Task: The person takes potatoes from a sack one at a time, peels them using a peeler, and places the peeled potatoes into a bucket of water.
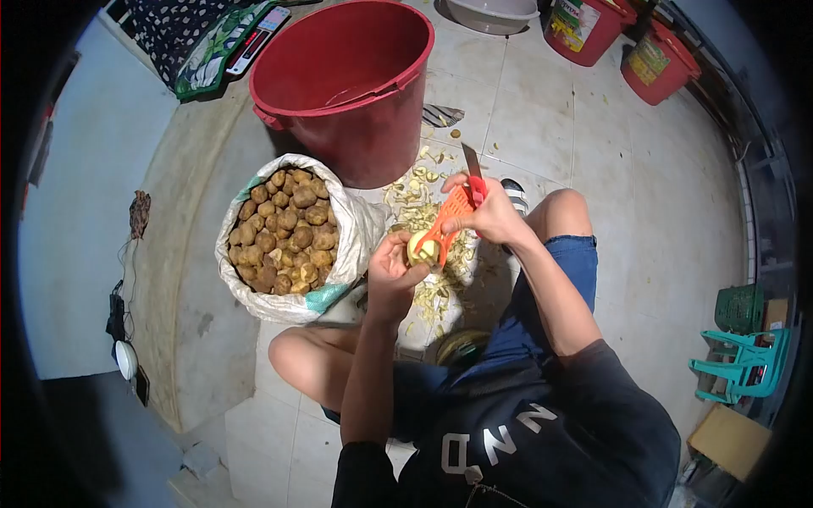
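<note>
A partly peeled potato (423, 247) sits in my left hand (392, 269), its pale flesh showing and some brown skin left low on it. My right hand (496, 217) grips an orange peeler (456, 210), whose head rests against the potato. The same hand also holds a knife (472, 159) with a red handle, blade pointing up and away. Peelings (433, 292) lie scattered on the floor beneath both hands. To the left, a white woven sack (348, 212) stands with its mouth rolled open, full of unpeeled potatoes (288, 229).
Behind the sack stands a large red tub (373, 135). A grey basin (494, 19) and two red buckets (584, 38) are at the far side. Teal plastic stools (743, 364) and a green crate (738, 308) stand at the right. Peelings also lie near the tub's base.
</note>
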### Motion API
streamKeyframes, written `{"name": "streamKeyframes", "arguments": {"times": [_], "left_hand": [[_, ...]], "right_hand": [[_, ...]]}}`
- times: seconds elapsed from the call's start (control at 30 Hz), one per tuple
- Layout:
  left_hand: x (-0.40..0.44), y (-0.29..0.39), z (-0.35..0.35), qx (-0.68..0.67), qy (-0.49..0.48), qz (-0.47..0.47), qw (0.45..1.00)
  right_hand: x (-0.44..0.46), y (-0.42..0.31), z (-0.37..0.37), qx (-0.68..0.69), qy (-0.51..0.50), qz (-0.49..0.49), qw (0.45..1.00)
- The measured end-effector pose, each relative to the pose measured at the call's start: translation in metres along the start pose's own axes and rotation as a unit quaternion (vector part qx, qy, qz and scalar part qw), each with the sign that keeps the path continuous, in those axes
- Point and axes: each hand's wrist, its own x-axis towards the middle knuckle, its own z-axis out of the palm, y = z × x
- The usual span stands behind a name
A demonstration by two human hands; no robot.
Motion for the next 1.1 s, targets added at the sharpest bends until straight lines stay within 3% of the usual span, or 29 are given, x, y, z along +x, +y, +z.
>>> {"name": "streamKeyframes", "arguments": {"times": [0.03, 0.1, 0.17, 0.23, 0.3, 0.37, 0.4, 0.5, 0.57, 0.6, 0.7, 0.73, 0.77, 0.87, 0.9, 0.97, 1.03, 1.07, 1.1], "left_hand": [[-0.001, -0.001, 0.0, -0.001, -0.001, -0.002, 1.0], [0.001, 0.002, 0.0, -0.035, 0.034, -0.041, 0.998], [0.001, 0.008, 0.003, -0.03, 0.03, -0.031, 0.999], [-0.002, 0.009, 0.001, 0.031, 0.014, 0.024, 0.999], [-0.004, 0.011, 0.001, 0.075, 0.024, 0.011, 0.997], [-0.003, 0.014, 0.007, 0.004, 0.014, 0.003, 1.0], [-0.002, 0.012, 0.006, 0.003, 0.016, 0.006, 1.0], [-0.001, 0.006, -0.003, 0.046, -0.001, 0.044, 0.998], [-0.002, 0.006, -0.006, 0.073, 0.0, -0.016, 0.997], [-0.005, 0.015, 0.004, 0.023, 0.023, -0.055, 0.998], [-0.003, 0.013, -0.003, -0.025, 0.029, -0.039, 0.999], [-0.003, 0.013, 0.001, 0.031, 0.043, -0.027, 0.998], [-0.002, 0.011, 0.002, 0.031, 0.044, -0.028, 0.998], [0.002, 0.004, -0.006, 0.08, 0.007, -0.024, 0.996], [0.0, 0.007, -0.004, 0.081, 0.007, -0.021, 0.996], [-0.006, 0.016, 0.0, -0.077, -0.024, -0.052, 0.995], [-0.003, 0.006, -0.011, -0.051, -0.039, -0.023, 0.998], [-0.001, 0.004, -0.012, 0.027, -0.016, -0.028, 0.999], [0.001, 0.004, -0.011, 0.108, 0.006, -0.03, 0.994]], "right_hand": [[0.003, 0.011, -0.006, 0.0, 0.002, 0.001, 1.0], [0.014, 0.024, -0.016, 0.062, 0.099, 0.04, 0.992], [0.008, 0.016, -0.019, 0.064, 0.083, 0.075, 0.992], [0.002, 0.009, -0.012, 0.019, 0.039, -0.002, 0.999], [0.005, 0.027, -0.021, -0.015, 0.06, -0.015, 0.998], [0.007, 0.025, -0.027, 0.05, 0.11, 0.066, 0.99], [0.004, 0.013, -0.019, 0.108, 0.057, 0.036, 0.992], [-0.001, -0.005, 0.002, -0.013, -0.018, -0.035, 0.999], [0.008, 0.021, -0.01, 0.018, 0.029, 0.01, 0.999], [0.014, 0.019, -0.013, 0.047, 0.072, 0.051, 0.995], [0.003, 0.009, -0.013, 0.055, 0.028, 0.011, 0.998], [-0.004, -0.011, -0.002, 0.103, -0.011, 0.036, 0.994], [-0.003, -0.007, 0.001, 0.029, -0.014, 0.003, 0.999], [0.01, 0.021, -0.013, 0.011, -0.011, 0.018, 1.0], [0.013, 0.023, -0.017, 0.048, 0.031, 0.041, 0.998], [0.012, 0.029, -0.018, 0.088, 0.076, 0.064, 0.991], [0.003, 0.004, -0.012, 0.096, 0.037, 0.015, 0.995], [-0.001, -0.007, -0.006, 0.102, -0.003, 0.026, 0.994], [-0.004, -0.012, -0.001, 0.002, -0.011, -0.024, 1.0]]}}
